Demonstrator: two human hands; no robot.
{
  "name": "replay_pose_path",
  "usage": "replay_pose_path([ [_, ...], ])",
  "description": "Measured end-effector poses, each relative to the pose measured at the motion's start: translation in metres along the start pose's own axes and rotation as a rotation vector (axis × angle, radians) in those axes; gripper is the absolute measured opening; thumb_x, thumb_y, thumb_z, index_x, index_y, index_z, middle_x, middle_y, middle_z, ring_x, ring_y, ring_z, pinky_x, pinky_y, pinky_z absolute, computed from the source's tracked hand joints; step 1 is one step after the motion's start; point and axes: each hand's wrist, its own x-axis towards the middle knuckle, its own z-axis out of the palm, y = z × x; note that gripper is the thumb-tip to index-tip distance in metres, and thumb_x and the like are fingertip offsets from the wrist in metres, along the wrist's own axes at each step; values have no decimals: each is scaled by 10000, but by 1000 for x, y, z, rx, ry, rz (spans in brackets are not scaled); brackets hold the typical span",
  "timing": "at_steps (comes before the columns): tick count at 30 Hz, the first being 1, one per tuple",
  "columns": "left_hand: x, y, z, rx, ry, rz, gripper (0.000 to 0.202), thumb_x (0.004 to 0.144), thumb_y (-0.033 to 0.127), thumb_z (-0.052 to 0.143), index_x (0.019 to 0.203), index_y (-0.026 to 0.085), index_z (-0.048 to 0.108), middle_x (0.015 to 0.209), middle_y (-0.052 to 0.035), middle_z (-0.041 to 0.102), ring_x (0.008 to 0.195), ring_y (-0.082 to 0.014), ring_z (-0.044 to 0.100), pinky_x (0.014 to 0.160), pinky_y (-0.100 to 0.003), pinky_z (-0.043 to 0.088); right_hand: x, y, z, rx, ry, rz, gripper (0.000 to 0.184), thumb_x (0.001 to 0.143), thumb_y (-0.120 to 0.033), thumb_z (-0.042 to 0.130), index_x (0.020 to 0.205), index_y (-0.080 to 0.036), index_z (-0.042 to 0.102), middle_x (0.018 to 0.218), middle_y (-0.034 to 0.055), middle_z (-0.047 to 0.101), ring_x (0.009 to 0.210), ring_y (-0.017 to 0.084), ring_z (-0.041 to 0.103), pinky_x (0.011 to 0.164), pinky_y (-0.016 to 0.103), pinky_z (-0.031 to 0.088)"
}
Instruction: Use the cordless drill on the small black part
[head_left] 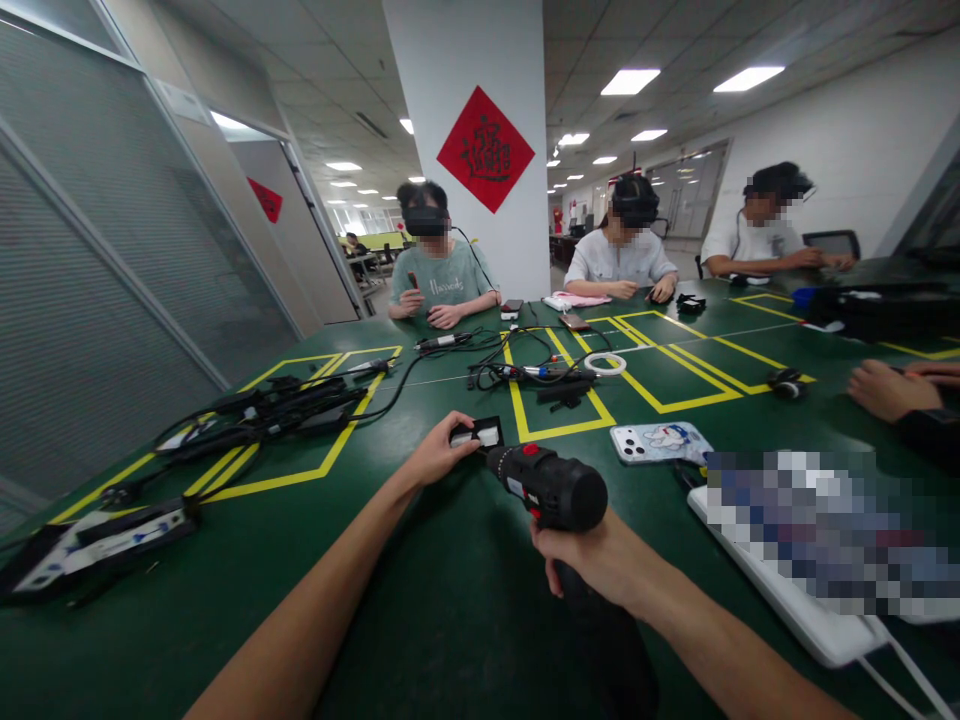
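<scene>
Two hands, set apart, each closed on its own object. The left hand (435, 453) pinches a small black rectangular case with a pale insert (489, 437) at its left side, presumably to steady it against the dark green table (420, 610) and leave the other side free. The right hand (589, 555) wraps the grip of a black power drill with red accents (551, 485), its nose turned toward the case; whether they touch cannot be told. To the right, a pale smartphone with a cartoon back (652, 445) lies outside the tool's line. Farther off, yellow rectangular outlines (566, 433) apparently mark out places; tangled black cables (285, 415) lie across those at left, a white ring (604, 373) beyond the case
</scene>
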Motion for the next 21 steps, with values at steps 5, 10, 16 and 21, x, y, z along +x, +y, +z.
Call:
replay_pose_path([
  [5, 0, 1, -1, -11, -4, -5, 343, 754, 397, 568, 1020, 193, 491, 1039, -34, 570, 935, -203, 534, 796, -308, 424, 0, 1, 0, 6, 5, -10, 111, 680, -145, 512, 789, -158, 500, 636, -45, 512, 422, 81, 518, 475, 224, 386],
  [10, -1, 6, -2, -60, -23, -23, 351, 741, 393, 564, 1019, 192, 491, 1051, -37, 567, 941, -212, 535, 805, -321, 429, -2, -2, 0, -4, 7, 26, 98, 686, -154, 525, 780, -155, 498, 572, -54, 493, 433, 87, 518, 487, 222, 386],
  [16, -3, 13, -3, -63, -32, -48, 349, 736, 372, 549, 1022, 183, 488, 1047, -43, 557, 923, -216, 525, 820, -346, 419, -2, -4, 0, -20, 9, 29, 99, 681, -156, 529, 777, -156, 505, 543, -57, 493, 430, 87, 518, 492, 218, 386],
  [21, -3, 15, -4, -63, -36, -66, 343, 725, 355, 556, 1016, 185, 494, 1060, -37, 558, 872, -200, 528, 766, -319, 423, 2, 3, -1, 13, -5, -14, 103, 676, -165, 525, 776, -158, 504, 588, -43, 513, 430, 85, 522, 481, 217, 390],
])
